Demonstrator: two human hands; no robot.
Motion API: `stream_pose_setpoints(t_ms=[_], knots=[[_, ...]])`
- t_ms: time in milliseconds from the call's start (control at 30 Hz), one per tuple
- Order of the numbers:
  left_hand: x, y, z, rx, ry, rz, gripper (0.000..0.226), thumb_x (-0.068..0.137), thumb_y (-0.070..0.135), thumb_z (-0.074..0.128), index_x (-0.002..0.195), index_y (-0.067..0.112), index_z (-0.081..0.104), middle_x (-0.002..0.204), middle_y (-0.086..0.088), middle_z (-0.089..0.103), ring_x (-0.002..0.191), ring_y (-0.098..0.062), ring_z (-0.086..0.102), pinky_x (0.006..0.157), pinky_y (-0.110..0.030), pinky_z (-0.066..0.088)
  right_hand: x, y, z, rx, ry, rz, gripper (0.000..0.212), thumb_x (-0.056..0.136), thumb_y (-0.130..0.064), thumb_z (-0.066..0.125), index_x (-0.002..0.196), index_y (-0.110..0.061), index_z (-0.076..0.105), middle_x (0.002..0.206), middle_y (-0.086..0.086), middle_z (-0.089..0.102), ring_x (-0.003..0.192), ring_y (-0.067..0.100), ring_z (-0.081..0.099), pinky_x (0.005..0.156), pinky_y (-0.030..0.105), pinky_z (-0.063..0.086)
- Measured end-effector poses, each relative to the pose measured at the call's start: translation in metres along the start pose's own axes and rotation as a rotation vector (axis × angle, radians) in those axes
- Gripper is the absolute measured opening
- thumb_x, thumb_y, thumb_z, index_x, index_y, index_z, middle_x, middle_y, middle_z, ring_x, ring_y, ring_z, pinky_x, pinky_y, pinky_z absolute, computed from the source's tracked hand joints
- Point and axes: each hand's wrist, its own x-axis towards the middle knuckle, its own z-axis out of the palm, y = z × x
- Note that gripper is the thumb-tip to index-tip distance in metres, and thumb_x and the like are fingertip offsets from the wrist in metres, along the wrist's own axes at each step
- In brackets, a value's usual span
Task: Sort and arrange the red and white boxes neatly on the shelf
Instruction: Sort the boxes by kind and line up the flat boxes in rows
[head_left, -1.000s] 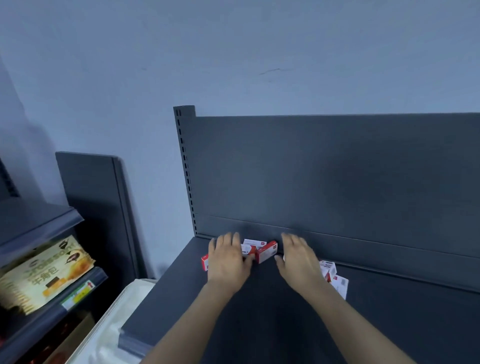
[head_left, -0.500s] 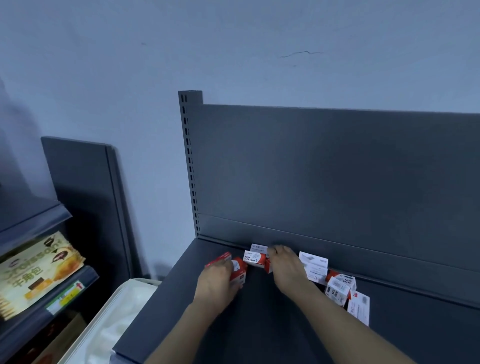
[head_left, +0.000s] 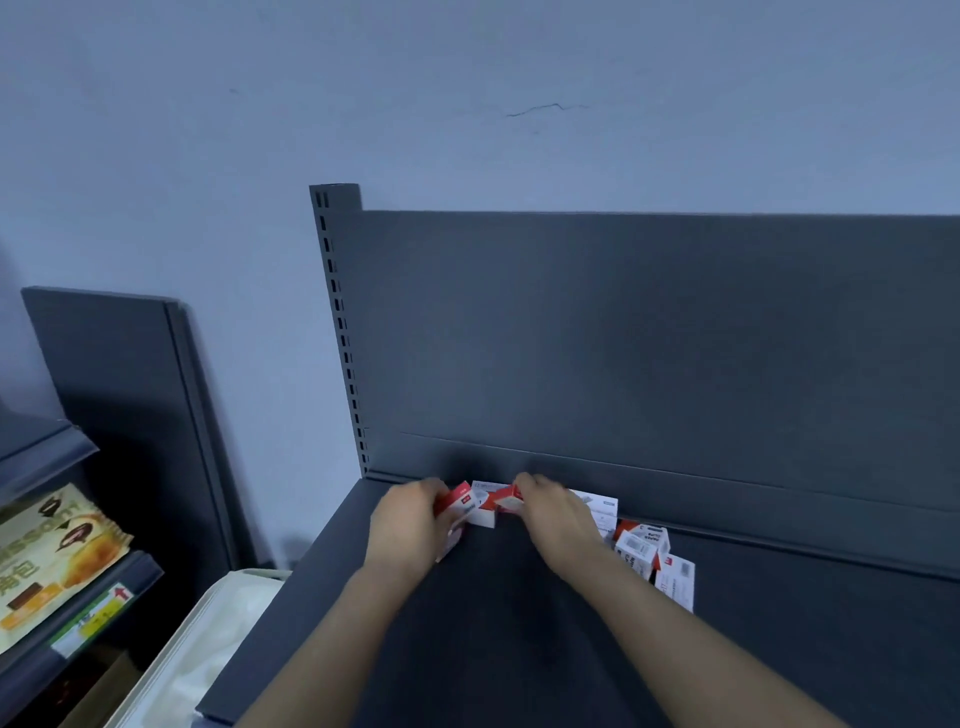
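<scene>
Several small red and white boxes lie along the back of a dark grey shelf (head_left: 493, 623). My left hand (head_left: 410, 525) grips one tilted red and white box (head_left: 460, 501) near the shelf's left end. My right hand (head_left: 558, 519) holds another red and white box (head_left: 508, 500) just to the right of it, the two boxes almost touching. Behind my right hand a white-faced box (head_left: 602, 509) leans on the back panel. A loose pile of boxes (head_left: 644, 548) lies to the right, with one flat box (head_left: 675, 579) nearest me.
The shelf's back panel (head_left: 649, 338) rises behind the boxes, with a slotted upright (head_left: 337, 322) at its left. Left of the shelf stand a white bin (head_left: 208, 649) and another rack with a yellow snack packet (head_left: 47, 561). A grey wall is above.
Both hands went from lying flat over the boxes to each gripping one box. The two held boxes have come closer together and lifted slightly. The view has shifted.
</scene>
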Motion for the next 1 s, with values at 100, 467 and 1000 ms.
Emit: stream_pose_setpoints(t_ms=[100, 467, 1000], knots=[[0.003, 0.022, -0.008, -0.019, 0.071, 0.061, 0.018, 0.086, 0.034, 0.062, 0.088, 0.016, 0.066, 0.08, -0.002, 0.07, 0.079, -0.023, 0.064, 0.066, -0.03, 0.046, -0.01, 0.004, -0.022, 0.043, 0.109, 0.021, 0.017, 0.091, -0.003, 0.05, 0.108, -0.008, 0.047, 0.111, 0.009, 0.059, 0.099, 0.029, 0.059, 0.069, 0.031, 0.036], [-0.011, 0.172, 0.028, -0.142, 0.11, 0.301, 0.02, 0.083, 0.03, 0.067, 0.094, 0.013, 0.067, 0.083, -0.005, 0.071, 0.081, -0.027, 0.064, 0.069, -0.033, 0.049, -0.106, 0.107, -0.111, 0.013, 0.334, 0.196, 0.016, 0.092, -0.006, 0.049, 0.108, -0.006, 0.048, 0.109, 0.011, 0.061, 0.097, 0.031, 0.059, 0.065, 0.028, 0.031], [-0.112, 0.402, 0.165, -0.113, -0.086, 0.411, 0.015, 0.088, 0.03, 0.06, 0.095, 0.018, 0.064, 0.09, 0.002, 0.069, 0.086, -0.019, 0.061, 0.067, -0.027, 0.043, -0.265, 0.34, -0.153, -0.107, 0.156, 0.426, 0.017, 0.089, -0.003, 0.051, 0.106, -0.004, 0.048, 0.107, 0.015, 0.062, 0.095, 0.036, 0.06, 0.064, 0.032, 0.033]])
